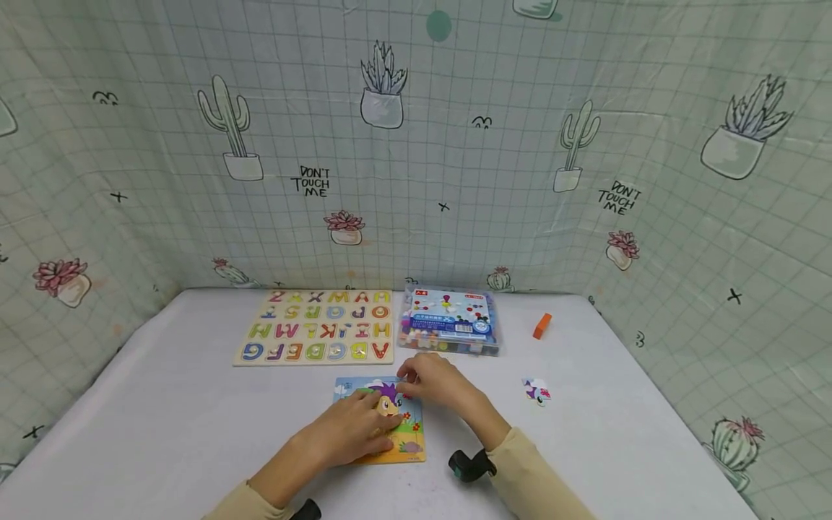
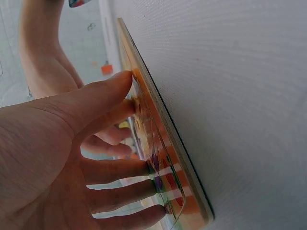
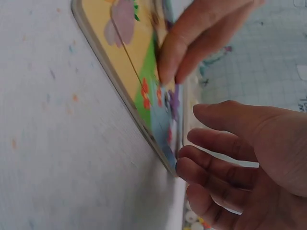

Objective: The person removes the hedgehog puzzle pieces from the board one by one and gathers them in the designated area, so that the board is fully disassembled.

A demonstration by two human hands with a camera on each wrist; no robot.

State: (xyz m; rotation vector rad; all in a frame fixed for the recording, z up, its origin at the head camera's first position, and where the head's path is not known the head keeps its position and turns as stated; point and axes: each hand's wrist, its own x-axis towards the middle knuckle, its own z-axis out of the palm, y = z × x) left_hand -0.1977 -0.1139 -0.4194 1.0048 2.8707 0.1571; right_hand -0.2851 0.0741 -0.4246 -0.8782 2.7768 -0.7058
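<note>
A flat picture puzzle (image 1: 411, 435) with a purple-haired cartoon figure lies on the white table in the head view. My left hand (image 1: 354, 430) rests over its left and middle part, hiding much of the picture. In the left wrist view, the fingers (image 2: 127, 184) are spread and fairly straight, with their tips against the puzzle face (image 2: 151, 129). At the far right corner is my right hand (image 1: 437, 379). Its loosely bent fingers (image 3: 216, 167) touch or hover right at the puzzle's edge in the right wrist view, with nothing showing between them and the thumb.
Behind the puzzle lies a wooden alphabet board (image 1: 312, 357), beside a clear plastic case (image 1: 448, 325) of small colourful parts. On the right side are a loose puzzle piece (image 1: 538, 392) and an orange block (image 1: 542, 326). A printed curtain (image 1: 416, 173) surrounds the table's back and sides.
</note>
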